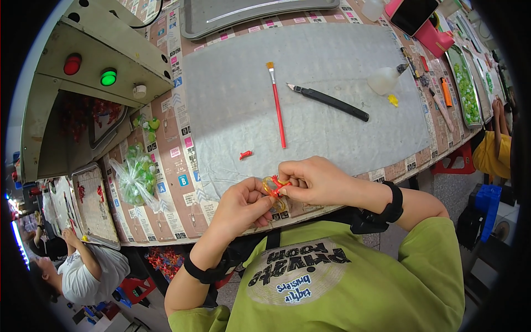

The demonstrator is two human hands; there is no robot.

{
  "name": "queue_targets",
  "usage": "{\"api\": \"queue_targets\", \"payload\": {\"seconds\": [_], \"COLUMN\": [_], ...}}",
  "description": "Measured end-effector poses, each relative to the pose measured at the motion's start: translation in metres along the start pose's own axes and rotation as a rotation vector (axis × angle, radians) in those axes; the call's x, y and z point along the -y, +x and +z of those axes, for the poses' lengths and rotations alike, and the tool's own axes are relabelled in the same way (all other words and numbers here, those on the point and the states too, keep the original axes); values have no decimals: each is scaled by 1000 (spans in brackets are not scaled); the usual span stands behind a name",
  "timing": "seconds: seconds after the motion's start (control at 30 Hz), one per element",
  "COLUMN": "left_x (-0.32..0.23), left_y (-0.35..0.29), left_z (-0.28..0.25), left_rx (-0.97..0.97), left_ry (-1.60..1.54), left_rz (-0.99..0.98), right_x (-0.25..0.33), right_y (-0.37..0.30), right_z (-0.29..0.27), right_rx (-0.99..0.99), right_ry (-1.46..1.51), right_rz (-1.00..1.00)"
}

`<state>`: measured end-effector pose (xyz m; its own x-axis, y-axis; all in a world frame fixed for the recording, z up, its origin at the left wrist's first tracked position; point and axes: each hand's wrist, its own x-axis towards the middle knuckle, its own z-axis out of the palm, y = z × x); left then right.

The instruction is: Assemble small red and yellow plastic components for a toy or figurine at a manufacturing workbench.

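Near the front edge of the grey mat point(232, 77), my left hand point(240, 207) and my right hand point(315, 180) meet with pinched fingers. Between them is a small red and yellow plastic piece point(275, 186), gripped from both sides; fingers hide part of it. A similar small red piece point(245, 155) lies on the mat just beyond my left hand. Farther off rests a paintbrush point(279, 110) with a red handle and tan bristles. To its right lies a black craft knife point(332, 103), its tip pointing left. Neither tool is touched.
At left stands a beige machine point(94, 55) with red and green lights; a plastic bag of green pieces point(138, 177) sits below it. A squeeze bottle point(383, 82), yellow piece point(392, 100) and orange lighter-like object point(446, 92) lie right. A metal tray point(249, 22) is behind. Co-workers sit both sides.
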<state>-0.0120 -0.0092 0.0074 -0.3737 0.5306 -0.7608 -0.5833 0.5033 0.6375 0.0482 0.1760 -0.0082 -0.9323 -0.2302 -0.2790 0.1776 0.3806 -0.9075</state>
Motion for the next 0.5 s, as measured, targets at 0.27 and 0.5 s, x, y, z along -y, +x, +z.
{"api": "queue_targets", "payload": {"seconds": [0.27, 0.5], "left_x": [0, 0], "left_y": [0, 0], "left_z": [0, -1], "left_rx": [3, 8], "left_ry": [11, 14], "left_rz": [-1, 8], "right_x": [0, -1], "right_y": [0, 0], "right_z": [0, 0], "right_rx": [2, -5], "right_ry": [-2, -6], "right_rz": [-4, -12]}}
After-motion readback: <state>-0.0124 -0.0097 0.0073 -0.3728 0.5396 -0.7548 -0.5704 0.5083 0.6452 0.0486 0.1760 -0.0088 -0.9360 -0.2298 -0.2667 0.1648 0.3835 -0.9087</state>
